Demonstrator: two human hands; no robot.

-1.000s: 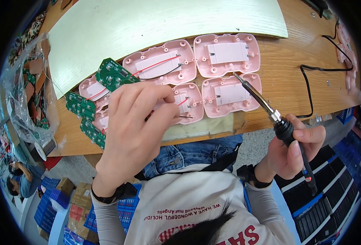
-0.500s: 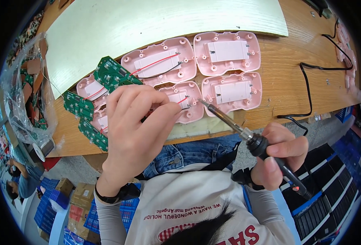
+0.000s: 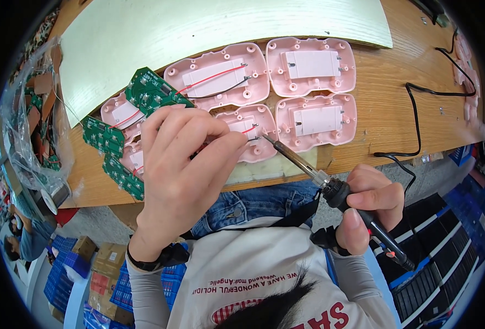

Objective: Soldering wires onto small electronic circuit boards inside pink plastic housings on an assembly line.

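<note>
My left hand (image 3: 182, 159) is closed in a pinch over the near middle pink plastic shell (image 3: 264, 148). Out of its fingertips runs a short black wire (image 3: 252, 139), ending at a metal terminal of that shell. A red wire (image 3: 249, 130) reaches the terminal just above. In my right hand (image 3: 371, 203) is a soldering iron (image 3: 335, 193), gripped by its black handle. Its tip is beside the black wire's end; contact is hard to tell. Green circuit boards (image 3: 153, 93) lie at the left, partly hidden by my left hand.
Two pink shells without wires (image 3: 311, 67) sit to the right, and a wired shell (image 3: 174, 74) lies farther back. A white board (image 3: 220, 22) covers the back of the wooden table (image 3: 385, 109). A black cord (image 3: 415, 109) winds along the right. A plastic bag (image 3: 34, 126) holds boards at the left.
The soldering iron's tip has moved slightly left and down, closer to the black wire's terminal. My left hand keeps its pinch. The view has shifted a little.
</note>
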